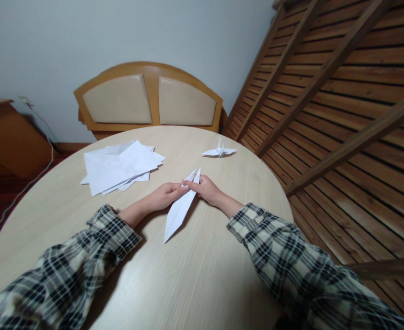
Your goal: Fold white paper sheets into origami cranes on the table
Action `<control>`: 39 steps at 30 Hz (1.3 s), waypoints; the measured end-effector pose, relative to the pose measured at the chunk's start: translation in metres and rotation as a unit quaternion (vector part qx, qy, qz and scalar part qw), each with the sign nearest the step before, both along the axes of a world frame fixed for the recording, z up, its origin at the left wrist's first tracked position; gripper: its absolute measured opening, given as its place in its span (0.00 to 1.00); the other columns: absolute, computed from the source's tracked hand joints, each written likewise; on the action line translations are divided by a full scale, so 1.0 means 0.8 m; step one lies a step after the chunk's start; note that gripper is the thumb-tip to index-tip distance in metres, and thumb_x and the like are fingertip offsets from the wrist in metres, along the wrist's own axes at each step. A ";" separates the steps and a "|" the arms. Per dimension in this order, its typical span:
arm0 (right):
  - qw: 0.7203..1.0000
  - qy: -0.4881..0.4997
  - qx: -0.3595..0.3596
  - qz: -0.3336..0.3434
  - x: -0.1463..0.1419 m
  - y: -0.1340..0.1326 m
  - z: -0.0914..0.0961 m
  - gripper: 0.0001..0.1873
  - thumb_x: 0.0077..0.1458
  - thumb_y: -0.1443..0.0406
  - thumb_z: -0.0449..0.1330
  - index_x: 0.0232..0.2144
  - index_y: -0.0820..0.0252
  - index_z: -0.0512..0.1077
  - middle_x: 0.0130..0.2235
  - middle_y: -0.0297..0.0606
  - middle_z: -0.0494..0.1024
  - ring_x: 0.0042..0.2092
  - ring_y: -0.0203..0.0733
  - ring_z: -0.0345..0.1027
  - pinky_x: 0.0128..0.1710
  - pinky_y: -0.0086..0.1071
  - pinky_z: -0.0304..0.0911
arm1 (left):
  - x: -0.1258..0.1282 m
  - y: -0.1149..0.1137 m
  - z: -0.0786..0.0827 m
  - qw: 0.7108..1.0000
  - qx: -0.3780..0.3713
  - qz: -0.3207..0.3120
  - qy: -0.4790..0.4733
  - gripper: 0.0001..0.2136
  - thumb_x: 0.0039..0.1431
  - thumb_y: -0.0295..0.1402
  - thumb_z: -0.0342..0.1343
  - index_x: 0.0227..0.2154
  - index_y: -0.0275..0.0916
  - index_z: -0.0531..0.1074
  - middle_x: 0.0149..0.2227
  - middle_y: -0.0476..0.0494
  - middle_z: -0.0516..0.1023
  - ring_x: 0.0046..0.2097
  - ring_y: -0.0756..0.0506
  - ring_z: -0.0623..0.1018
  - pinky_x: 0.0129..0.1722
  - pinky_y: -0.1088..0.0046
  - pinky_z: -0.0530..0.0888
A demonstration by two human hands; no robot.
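Observation:
A white folded paper (180, 211), long and narrow with a pointed lower end and two slim points at the top, is held just above the table. My left hand (169, 192) grips its left edge near the upper part, thumb on top. From the other side my right hand (207, 189) pinches the same paper, its thumb close to the left thumb. The fingers beneath the paper are mostly hidden. Beyond my right hand stands a finished-looking white paper crane (220, 150) with spread wings.
On the left of the round pale wood table (202, 284) lies a loose stack of white paper sheets (116, 167). A headboard (155, 101) with cream panels stands behind the table. Slatted wood (342, 114) leans along the right, and a cable (19, 195) runs down at left.

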State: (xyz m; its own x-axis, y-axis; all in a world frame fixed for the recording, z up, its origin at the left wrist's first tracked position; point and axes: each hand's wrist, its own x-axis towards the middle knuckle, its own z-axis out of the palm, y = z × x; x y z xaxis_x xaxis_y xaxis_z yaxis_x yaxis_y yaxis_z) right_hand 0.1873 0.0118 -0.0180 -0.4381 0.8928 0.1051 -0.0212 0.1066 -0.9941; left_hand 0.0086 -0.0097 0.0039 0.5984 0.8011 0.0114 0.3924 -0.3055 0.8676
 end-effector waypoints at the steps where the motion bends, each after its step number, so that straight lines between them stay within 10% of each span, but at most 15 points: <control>1: 1.000 -0.003 0.001 0.000 0.000 0.000 0.000 0.22 0.46 0.49 0.65 0.24 0.62 0.70 0.24 0.33 0.69 0.27 0.34 0.60 0.24 0.28 0.55 | 0.000 0.000 0.000 1.000 0.000 -0.003 0.001 0.23 0.62 0.52 0.46 0.32 0.36 0.73 0.26 0.45 0.72 0.30 0.47 0.69 0.28 0.72 0.68; 39: 0.994 -0.074 0.019 -0.081 0.000 0.004 -0.008 0.28 0.52 0.42 0.57 0.20 0.60 0.65 0.16 0.28 0.61 0.18 0.29 0.54 0.15 0.26 0.46 | 0.001 0.003 0.004 0.999 -0.029 -0.041 0.007 0.18 0.60 0.48 0.49 0.25 0.37 0.66 0.22 0.52 0.63 0.24 0.51 0.63 0.24 0.75 0.63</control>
State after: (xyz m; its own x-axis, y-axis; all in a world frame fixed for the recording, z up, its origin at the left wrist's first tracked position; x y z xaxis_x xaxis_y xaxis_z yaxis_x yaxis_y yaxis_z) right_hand 0.1872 0.0151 -0.0248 -0.3025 0.9493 0.0850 0.1450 0.1340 -0.9803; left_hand 0.0097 -0.0076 0.0070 0.6617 0.7485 -0.0427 0.3802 -0.2860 0.8796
